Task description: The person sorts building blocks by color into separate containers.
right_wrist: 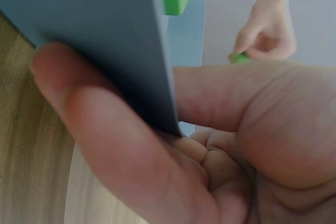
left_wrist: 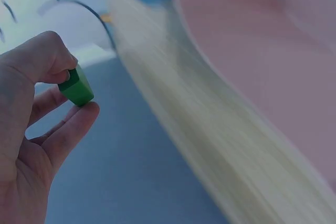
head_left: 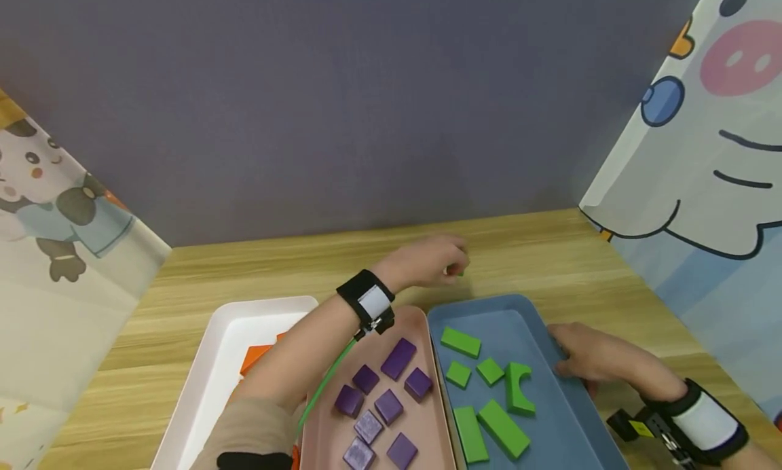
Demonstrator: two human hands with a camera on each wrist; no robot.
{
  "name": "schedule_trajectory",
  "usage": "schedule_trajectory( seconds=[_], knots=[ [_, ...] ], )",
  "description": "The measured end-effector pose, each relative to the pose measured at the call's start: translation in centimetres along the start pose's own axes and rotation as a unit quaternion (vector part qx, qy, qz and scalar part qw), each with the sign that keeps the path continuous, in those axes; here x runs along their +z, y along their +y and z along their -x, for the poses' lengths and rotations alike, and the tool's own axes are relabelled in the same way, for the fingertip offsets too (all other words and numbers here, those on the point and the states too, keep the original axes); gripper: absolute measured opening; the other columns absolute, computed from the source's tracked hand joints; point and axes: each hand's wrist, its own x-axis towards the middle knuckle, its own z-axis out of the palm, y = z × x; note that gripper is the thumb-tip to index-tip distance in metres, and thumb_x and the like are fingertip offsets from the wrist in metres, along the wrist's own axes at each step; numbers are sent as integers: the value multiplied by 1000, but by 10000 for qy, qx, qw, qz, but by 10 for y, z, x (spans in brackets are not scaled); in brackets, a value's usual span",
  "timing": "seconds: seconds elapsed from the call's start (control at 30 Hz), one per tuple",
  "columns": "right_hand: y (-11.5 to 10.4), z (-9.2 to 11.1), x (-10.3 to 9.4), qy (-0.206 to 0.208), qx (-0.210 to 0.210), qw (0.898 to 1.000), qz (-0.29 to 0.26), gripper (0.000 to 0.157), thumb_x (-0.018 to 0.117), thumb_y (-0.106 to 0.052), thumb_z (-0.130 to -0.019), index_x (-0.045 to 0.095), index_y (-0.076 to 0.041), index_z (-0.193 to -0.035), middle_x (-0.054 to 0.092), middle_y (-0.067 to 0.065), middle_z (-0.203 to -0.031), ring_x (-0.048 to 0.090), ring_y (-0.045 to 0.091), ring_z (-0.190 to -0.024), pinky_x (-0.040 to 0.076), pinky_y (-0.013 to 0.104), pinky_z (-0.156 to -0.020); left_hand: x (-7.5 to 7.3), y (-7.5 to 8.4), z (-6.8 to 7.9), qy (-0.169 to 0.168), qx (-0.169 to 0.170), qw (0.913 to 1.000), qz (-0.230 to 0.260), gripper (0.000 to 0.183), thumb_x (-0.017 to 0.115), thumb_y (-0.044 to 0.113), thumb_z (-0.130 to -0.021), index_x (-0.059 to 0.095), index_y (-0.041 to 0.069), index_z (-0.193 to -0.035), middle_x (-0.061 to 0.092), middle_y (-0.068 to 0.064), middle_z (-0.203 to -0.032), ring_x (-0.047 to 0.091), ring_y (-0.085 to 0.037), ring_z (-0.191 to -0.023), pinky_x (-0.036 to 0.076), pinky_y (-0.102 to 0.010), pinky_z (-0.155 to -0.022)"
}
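Observation:
My left hand point(head_left: 430, 261) is stretched over the wooden table behind the trays. In the left wrist view its thumb and fingers pinch a small green block point(left_wrist: 77, 88); the head view shows barely an edge of it. At the right, my right hand point(head_left: 589, 351) grips the side rim of the blue tray point(head_left: 565, 416). The right wrist view shows the tray wall between thumb and fingers. Several green blocks point(head_left: 502, 429) lie in that tray, one of them with a curved cutout point(head_left: 516, 392).
Left of the blue tray is a pink tray point(head_left: 318, 432) with several purple blocks point(head_left: 388, 407). A white tray point(head_left: 208, 361) with orange blocks point(head_left: 252, 356) is partly hidden under my left forearm. A grey panel point(head_left: 366, 117) rises behind the table point(head_left: 519, 246); cartoon-printed walls stand on both sides.

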Motion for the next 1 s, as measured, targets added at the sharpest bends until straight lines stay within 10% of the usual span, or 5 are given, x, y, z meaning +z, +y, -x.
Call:
schedule_trajectory(
  seconds=[0.43,1.0],
  knots=[
    [-1,1,-4,49,28,10000,14,50,63,-5,-87,42,6,-131,62,15,-97,58,24,-46,50,34,-42,-4,74,-13,-641,1195,9889,-615,24,49,10,-90,42,21,-70,41,6,-86,32,-9,-75,27,-25,-81],
    [0,9,-6,-47,-54,10000,20,52,62,-9,-90,39,6,-134,62,13,-96,59,23,-47,50,33,-43,33,98,-29,-1325,1409,9802,-415,32,51,4,-85,35,19,-61,35,6,-82,23,-11,-65,24,-22,-76]
  ],
)
